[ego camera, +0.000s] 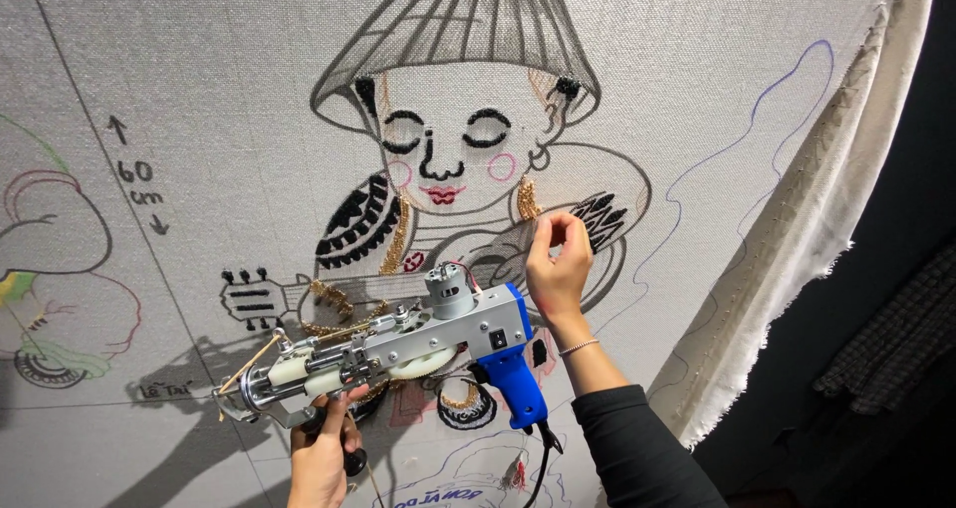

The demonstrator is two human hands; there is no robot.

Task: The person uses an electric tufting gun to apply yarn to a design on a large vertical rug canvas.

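Pinching cloth w/ raised right hand; left hand grips tufting gun.

Left hand raised low, fingers curled in a grip; right hand lifted higher, fingertips pinched together, forearm upright.

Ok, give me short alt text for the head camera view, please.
A left hand holds a blue and silver tufting gun by its front grip while the right hand pinches at a stretched grey cloth bearing a partly tufted drawing of a hatted guitar player.
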